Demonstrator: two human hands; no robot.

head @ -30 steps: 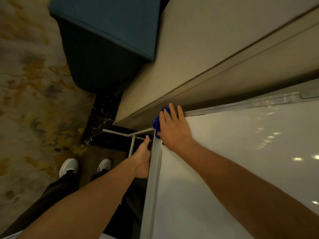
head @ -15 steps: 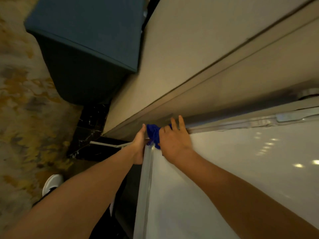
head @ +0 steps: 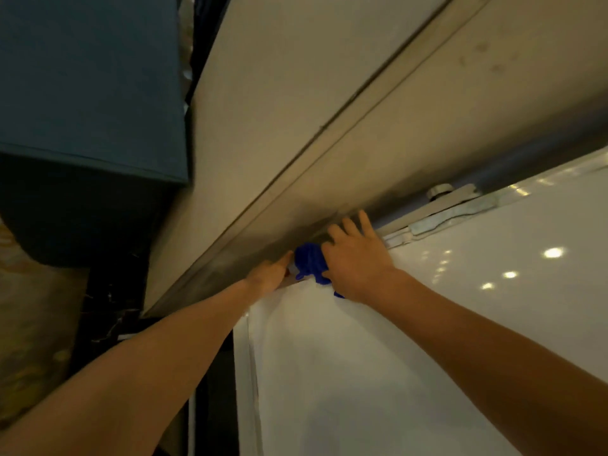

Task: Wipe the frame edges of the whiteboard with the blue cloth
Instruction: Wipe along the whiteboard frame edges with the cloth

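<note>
The right hand (head: pixel 357 261) lies flat, fingers spread, pressing the cloth (head: pixel 310 262) against the far left corner of the whiteboard (head: pixel 378 373), where the left frame edge (head: pixel 242 373) meets the far edge. The cloth bunches out from under the palm on its left side. The left hand (head: pixel 270 273) grips that corner just left of the cloth, thumb pointing far; whether it touches the cloth I cannot tell. Beyond the corner runs a beige wall (head: pixel 296 110); far left stands a blue box (head: pixel 88 93).
</note>
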